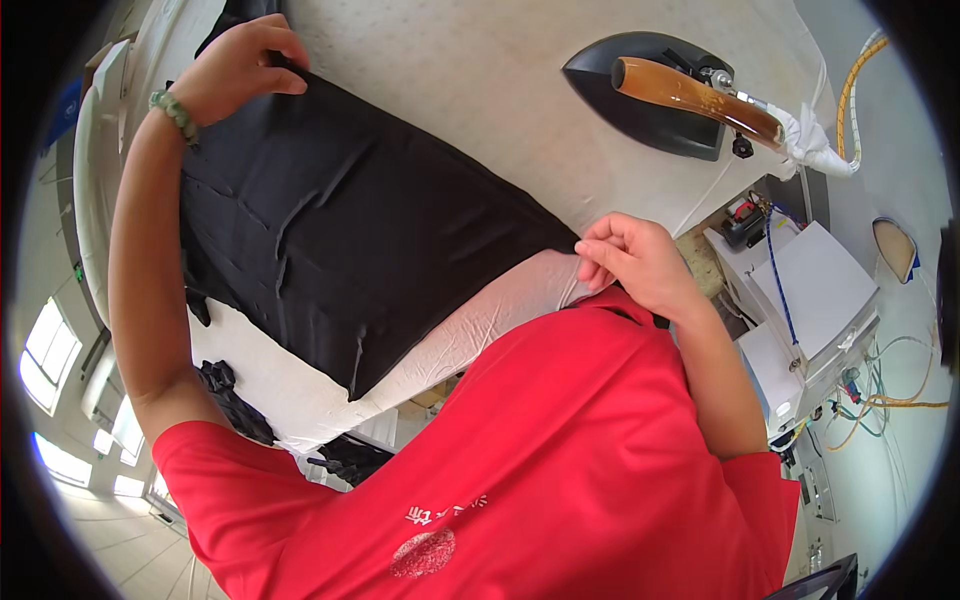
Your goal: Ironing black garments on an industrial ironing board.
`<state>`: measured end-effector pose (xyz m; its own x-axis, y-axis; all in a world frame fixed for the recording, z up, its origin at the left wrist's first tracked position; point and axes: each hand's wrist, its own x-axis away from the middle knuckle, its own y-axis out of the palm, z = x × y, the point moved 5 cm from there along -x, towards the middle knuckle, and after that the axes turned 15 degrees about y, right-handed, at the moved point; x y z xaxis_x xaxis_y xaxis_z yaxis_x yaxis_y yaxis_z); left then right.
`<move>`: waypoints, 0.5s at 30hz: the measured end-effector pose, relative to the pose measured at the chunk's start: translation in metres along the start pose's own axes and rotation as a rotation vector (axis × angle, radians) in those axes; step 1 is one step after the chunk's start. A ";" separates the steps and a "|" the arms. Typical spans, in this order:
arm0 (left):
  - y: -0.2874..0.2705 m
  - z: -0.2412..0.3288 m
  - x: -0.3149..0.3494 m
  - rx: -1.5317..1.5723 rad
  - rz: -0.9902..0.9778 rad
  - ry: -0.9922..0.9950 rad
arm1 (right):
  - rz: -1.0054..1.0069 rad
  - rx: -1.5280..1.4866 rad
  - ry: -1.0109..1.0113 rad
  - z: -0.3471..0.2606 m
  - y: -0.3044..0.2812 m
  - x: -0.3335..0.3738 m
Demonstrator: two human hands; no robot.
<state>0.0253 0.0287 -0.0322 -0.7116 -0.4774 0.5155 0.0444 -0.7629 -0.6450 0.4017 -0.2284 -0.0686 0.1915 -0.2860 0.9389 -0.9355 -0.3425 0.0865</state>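
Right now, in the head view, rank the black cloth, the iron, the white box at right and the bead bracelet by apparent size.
1. Black cloth, by far largest.
2. Iron and white box: look similar; I won't rank them.
3. Green bead bracelet, smallest.

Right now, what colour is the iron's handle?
Glossy amber-brown, on the iron; seen in the head view.

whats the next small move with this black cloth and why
Probably pull the two hands apart to draw the black cloth taut: the left hand and right hand each pinch an opposite end, creases still run across it, and the iron sits apart.
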 end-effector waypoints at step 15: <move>0.026 -0.047 -0.043 0.186 0.164 -0.003 | 0.314 0.320 -0.114 -0.004 -0.018 -0.016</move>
<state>0.0240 0.0498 -0.0971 -0.6820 -0.6026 0.4145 0.2877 -0.7421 -0.6054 0.4144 -0.2142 -0.0844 -0.0381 -0.5102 0.8592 -0.8183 -0.4776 -0.3198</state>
